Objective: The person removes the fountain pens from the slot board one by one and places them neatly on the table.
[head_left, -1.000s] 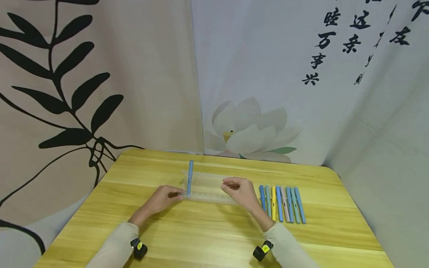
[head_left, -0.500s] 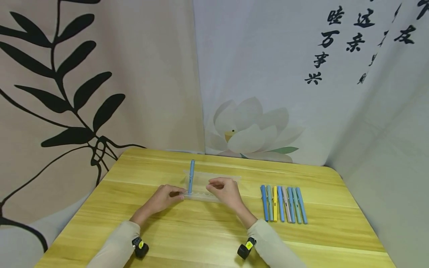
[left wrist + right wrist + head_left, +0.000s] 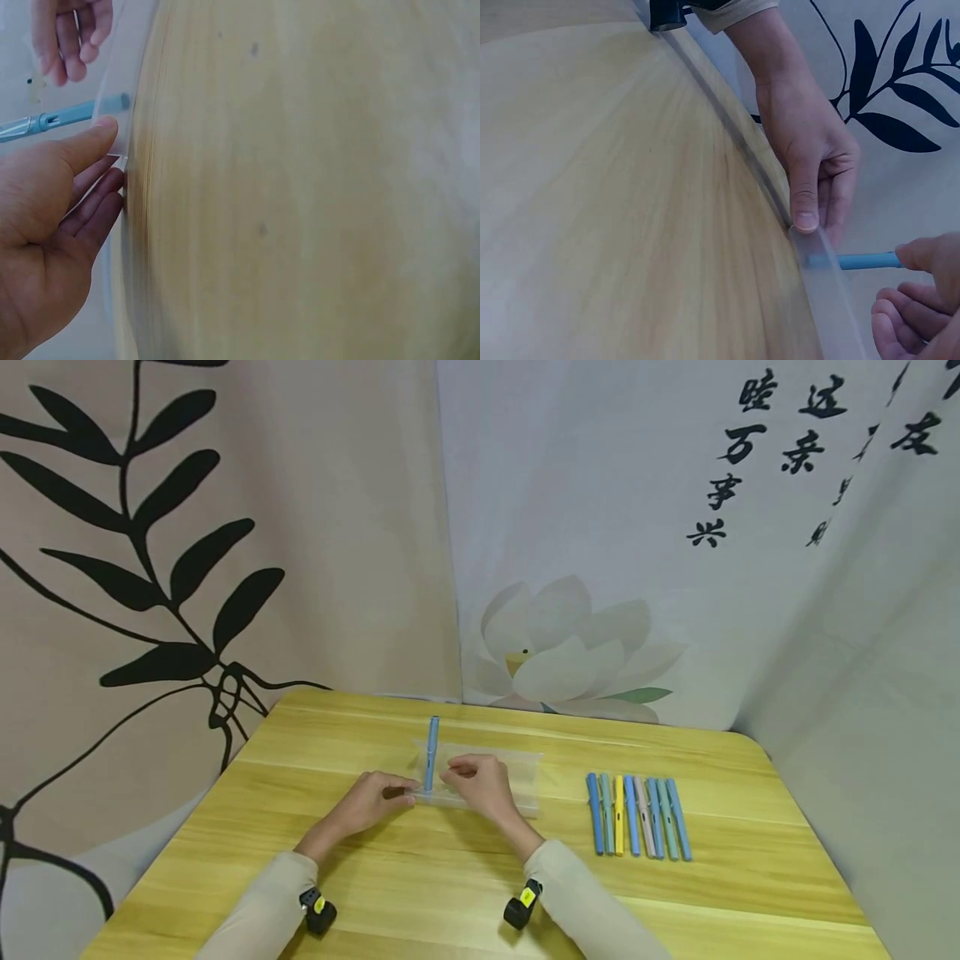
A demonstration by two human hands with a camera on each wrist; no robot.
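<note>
A clear plastic pen holder (image 3: 525, 777) with a row of notches lies on the table. A light blue capped pen (image 3: 431, 756) stands upright in its left end. My left hand (image 3: 372, 803) pinches that left end, thumb on the front strip and fingers behind, as the left wrist view shows on the holder (image 3: 120, 75). My right hand (image 3: 483, 785) hovers over the holder just right of the pen, fingers loosely bent and holding nothing. In the right wrist view its thumb overlaps the far end of the pen (image 3: 862, 261).
To the right, several capped pens lie side by side in a row on the wooden table (image 3: 420, 893), among them a yellow pen (image 3: 618, 817) and a pinkish grey pen (image 3: 643, 818). Behind the table hangs a printed curtain (image 3: 360, 527).
My right hand has moved left along the holder, from its right end to close beside the standing pen. The left hand keeps its grip on the left end.
</note>
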